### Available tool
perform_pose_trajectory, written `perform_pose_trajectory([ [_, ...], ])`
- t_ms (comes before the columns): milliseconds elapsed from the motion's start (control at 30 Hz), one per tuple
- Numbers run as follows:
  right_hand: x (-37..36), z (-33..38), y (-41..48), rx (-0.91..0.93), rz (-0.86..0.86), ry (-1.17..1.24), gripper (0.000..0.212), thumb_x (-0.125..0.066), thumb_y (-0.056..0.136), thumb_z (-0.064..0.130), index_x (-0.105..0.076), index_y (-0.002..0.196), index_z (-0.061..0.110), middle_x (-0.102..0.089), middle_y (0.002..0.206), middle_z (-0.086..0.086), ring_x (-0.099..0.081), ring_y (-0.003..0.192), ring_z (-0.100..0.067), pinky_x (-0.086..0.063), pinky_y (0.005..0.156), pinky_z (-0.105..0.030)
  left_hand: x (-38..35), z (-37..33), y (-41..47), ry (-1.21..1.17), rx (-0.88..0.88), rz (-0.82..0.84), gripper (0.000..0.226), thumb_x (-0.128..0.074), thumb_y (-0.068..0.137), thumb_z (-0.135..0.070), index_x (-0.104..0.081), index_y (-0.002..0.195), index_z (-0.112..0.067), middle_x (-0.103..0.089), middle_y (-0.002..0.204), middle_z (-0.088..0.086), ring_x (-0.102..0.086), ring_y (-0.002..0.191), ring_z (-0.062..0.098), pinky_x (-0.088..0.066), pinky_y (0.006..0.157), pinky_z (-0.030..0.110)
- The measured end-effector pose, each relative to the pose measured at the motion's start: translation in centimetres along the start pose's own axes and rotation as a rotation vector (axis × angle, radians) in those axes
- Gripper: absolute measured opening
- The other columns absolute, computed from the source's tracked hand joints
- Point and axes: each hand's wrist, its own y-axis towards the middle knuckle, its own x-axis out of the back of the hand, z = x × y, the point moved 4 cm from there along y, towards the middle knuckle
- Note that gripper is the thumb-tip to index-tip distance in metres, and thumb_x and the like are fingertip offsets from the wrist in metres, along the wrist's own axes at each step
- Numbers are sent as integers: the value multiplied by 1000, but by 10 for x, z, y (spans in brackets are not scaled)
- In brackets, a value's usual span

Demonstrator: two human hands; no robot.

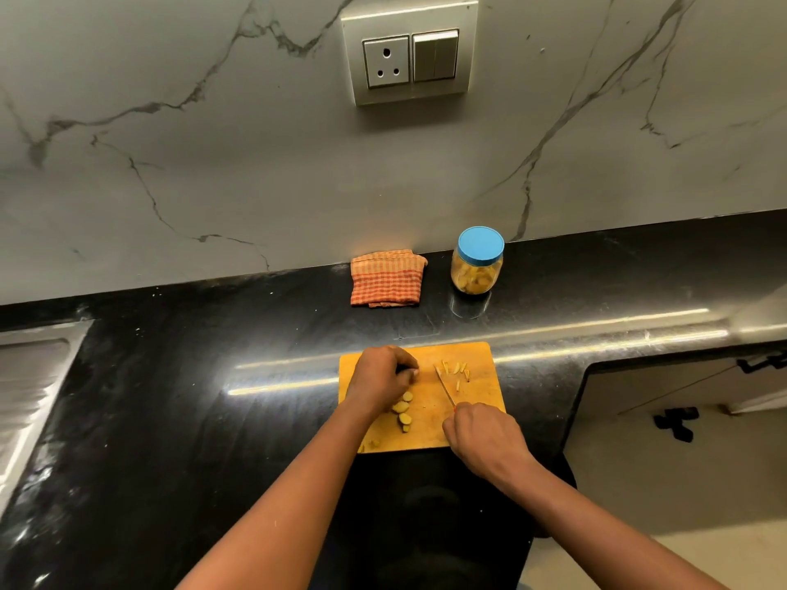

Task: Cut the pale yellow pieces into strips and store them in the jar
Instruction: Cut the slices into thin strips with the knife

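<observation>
A wooden cutting board (477,402) lies on the black counter in front of me. Several pale yellow round slices (403,413) sit in a row near its left middle. Thin cut strips (455,370) are scattered at the board's far right. My left hand (379,379) rests on the board's far left with its fingers curled; whether it pinches a piece under the fingertips is hidden. My right hand (483,438) grips the handle of a thin-bladed knife (445,387), whose blade points away toward the strips. A clear jar (477,270) with a blue lid stands behind the board and holds yellow pieces.
A folded orange checked cloth (387,278) lies left of the jar against the marble wall. A steel sink drainboard (30,385) is at the far left. The counter edge drops off to the right, with cabinet doors (681,402) below.
</observation>
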Motion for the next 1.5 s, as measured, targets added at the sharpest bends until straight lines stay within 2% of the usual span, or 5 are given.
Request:
perform_pose_trajectory([
  [267, 2, -12, -2, -23, -30, -2, 31, -32, 104, 20, -60, 114, 12, -61, 112, -7, -61, 101, -29, -50, 78, -36, 35, 19, -5, 86, 38, -29, 11, -74, 83, -34, -77, 93, -29, -71, 103, -9, -61, 95, 9, -50, 77, 28],
  [500, 4, -3, -3, -64, -41, 72, 36, -30, 103, 32, -60, 107, 13, -64, 106, -6, -62, 97, -26, -49, 77, -35, 24, 2, -18, 366, -224, 173, 47, -74, 68, -63, -72, 108, -37, -57, 109, -15, -42, 104, 9, -43, 82, 32],
  [867, -2, 4, -3, -83, -68, 201, 32, -33, 100, 38, -52, 85, 19, -65, 91, -6, -60, 81, -25, -38, 62, -30, 17, -6, -19, 355, -127, 14, 36, -61, 87, -40, -66, 121, -32, -59, 113, -8, -48, 107, 15, -44, 86, 32],
  [1167, -3, 6, 2, -71, -66, 217, 35, -33, 99, 40, -58, 87, 17, -64, 87, -6, -48, 69, -21, -37, 62, -31, 18, -3, -13, 429, -74, 4, 22, -62, 88, -25, -73, 108, -27, -72, 99, -5, -56, 99, 18, -45, 81, 32],
  [1500, -4, 6, 2, -34, -75, 203, 37, -33, 99, 41, -60, 90, 16, -65, 90, -6, -53, 73, -21, -38, 63, -31, 22, 0, 0, 252, -31, 250, 10, -72, 80, -20, -67, 84, -28, -67, 85, -11, -62, 78, 8, -58, 71, 34],
])
